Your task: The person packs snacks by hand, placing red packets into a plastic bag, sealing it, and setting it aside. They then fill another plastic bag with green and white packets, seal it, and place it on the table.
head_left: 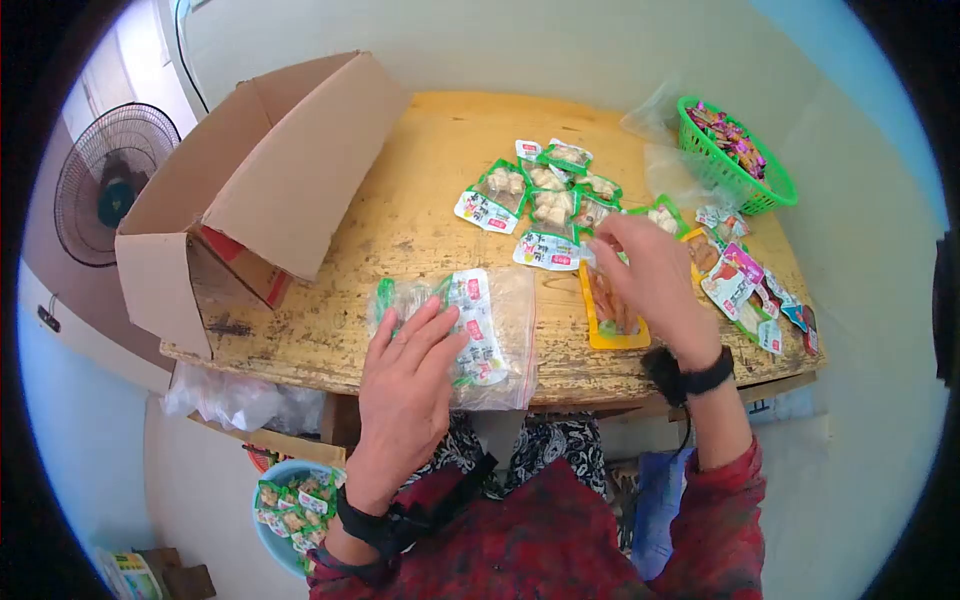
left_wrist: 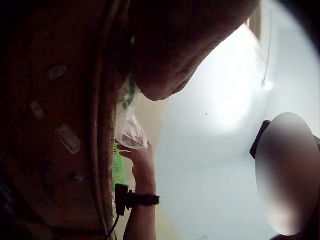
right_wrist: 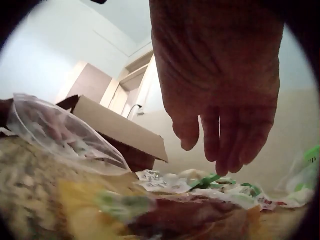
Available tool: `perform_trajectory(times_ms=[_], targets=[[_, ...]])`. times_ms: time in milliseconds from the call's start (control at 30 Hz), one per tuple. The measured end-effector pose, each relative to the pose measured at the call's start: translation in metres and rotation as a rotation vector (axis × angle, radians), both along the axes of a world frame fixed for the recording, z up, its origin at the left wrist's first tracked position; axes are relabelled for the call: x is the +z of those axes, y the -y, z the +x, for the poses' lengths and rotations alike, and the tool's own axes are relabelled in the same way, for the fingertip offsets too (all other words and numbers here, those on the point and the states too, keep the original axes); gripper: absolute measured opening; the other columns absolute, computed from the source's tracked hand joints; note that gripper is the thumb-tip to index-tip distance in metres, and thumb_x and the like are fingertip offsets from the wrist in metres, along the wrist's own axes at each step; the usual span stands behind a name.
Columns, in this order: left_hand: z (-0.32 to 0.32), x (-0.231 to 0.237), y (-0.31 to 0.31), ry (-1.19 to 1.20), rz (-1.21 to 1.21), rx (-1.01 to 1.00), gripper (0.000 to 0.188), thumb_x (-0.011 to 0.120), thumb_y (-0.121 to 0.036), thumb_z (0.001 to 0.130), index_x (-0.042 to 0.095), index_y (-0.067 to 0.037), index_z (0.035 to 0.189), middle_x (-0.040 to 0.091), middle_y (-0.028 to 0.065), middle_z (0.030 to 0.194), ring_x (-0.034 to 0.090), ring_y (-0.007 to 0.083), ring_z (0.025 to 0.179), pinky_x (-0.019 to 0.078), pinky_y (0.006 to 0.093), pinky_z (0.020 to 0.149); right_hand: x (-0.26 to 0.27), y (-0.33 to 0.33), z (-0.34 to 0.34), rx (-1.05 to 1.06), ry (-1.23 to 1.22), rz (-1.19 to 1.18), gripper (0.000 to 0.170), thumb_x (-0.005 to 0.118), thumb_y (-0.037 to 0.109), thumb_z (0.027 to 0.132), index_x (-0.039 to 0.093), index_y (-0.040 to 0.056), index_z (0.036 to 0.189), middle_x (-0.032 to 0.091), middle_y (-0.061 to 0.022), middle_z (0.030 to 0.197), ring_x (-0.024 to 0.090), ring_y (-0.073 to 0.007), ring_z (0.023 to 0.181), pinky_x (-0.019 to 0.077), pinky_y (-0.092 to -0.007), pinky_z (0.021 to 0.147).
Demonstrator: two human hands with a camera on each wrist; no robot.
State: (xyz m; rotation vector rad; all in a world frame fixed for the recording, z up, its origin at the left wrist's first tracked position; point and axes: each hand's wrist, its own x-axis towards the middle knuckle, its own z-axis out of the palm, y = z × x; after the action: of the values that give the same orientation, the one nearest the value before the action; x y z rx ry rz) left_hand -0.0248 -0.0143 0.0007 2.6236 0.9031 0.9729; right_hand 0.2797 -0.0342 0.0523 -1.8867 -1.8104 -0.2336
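Observation:
In the head view the left hand (head_left: 405, 400) lies with spread fingers on a clear zip bag (head_left: 515, 330) that holds green-and-white packets. The right hand (head_left: 655, 285) is above an orange packet (head_left: 612, 315), its fingertips near the pile of green-and-white packets (head_left: 550, 205). From the right wrist view, the right hand (right_wrist: 220, 100) hangs with fingers down and a little apart over the packets (right_wrist: 225, 187), with nothing seen in it. The left wrist view is dark; the left hand (left_wrist: 170, 45) shows only in part, beside the clear bag.
An open cardboard box (head_left: 300, 160) stands at the table's left. A green basket (head_left: 740, 165) of small purple packets is at the back right, with mixed packets (head_left: 735, 280) in front of it. A blue basin (head_left: 270, 530) of packets sits below left; a fan (head_left: 115, 185) is beyond the box.

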Motion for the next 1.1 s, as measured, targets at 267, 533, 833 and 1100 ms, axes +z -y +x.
perform_trajectory(times_ms=[267, 533, 833, 1100], targets=[[-0.003, -0.004, -0.002, 0.046, 0.005, -0.028, 0.044, 0.059, 0.007, 0.079, 0.068, -0.004, 0.121, 0.064, 0.0121, 0.136, 0.052, 0.0315, 0.139, 0.0302, 0.0539, 0.121, -0.016, -0.059, 0.015, -0.026, 0.238, -0.201, 0.043, 0.075, 0.047, 0.084, 0.069, 0.004, 0.084, 0.069, -0.0195, 0.087, 0.069, -0.0375, 0.086, 0.0526, -0.0509, 0.07], [-0.006, -0.008, -0.003, 0.086, 0.018, -0.036, 0.046, 0.063, 0.006, 0.079, 0.067, -0.005, 0.123, 0.064, 0.0106, 0.135, 0.053, 0.0294, 0.138, 0.0313, 0.0541, 0.12, -0.027, -0.064, 0.02, -0.041, -0.142, -0.031, 0.023, 0.078, 0.017, 0.081, 0.062, 0.0025, 0.088, 0.062, -0.0073, 0.076, 0.062, -0.0199, 0.071, 0.0485, -0.0341, 0.063], [0.004, -0.002, 0.008, 0.215, 0.125, 0.116, 0.048, 0.069, -0.003, 0.084, 0.063, -0.002, 0.131, 0.066, 0.0145, 0.128, 0.055, 0.0337, 0.135, 0.0373, 0.0518, 0.115, 0.002, 0.022, -0.029, -0.06, -0.538, 0.287, 0.02, 0.075, 0.015, 0.091, 0.059, 0.004, 0.096, 0.062, -0.0016, 0.084, 0.059, -0.0084, 0.077, 0.0484, -0.0269, 0.067], [0.045, 0.022, 0.035, 0.193, 0.079, 0.105, 0.053, 0.087, -0.025, 0.073, 0.067, -0.003, 0.117, 0.063, 0.0119, 0.104, 0.058, 0.0328, 0.1, 0.0462, 0.0457, 0.086, -0.031, 0.086, -0.034, -0.097, -0.947, 0.237, 0.018, 0.073, 0.012, 0.095, 0.059, 0.0045, 0.101, 0.064, 0.0, 0.088, 0.06, -0.0053, 0.077, 0.0498, -0.0242, 0.067]])
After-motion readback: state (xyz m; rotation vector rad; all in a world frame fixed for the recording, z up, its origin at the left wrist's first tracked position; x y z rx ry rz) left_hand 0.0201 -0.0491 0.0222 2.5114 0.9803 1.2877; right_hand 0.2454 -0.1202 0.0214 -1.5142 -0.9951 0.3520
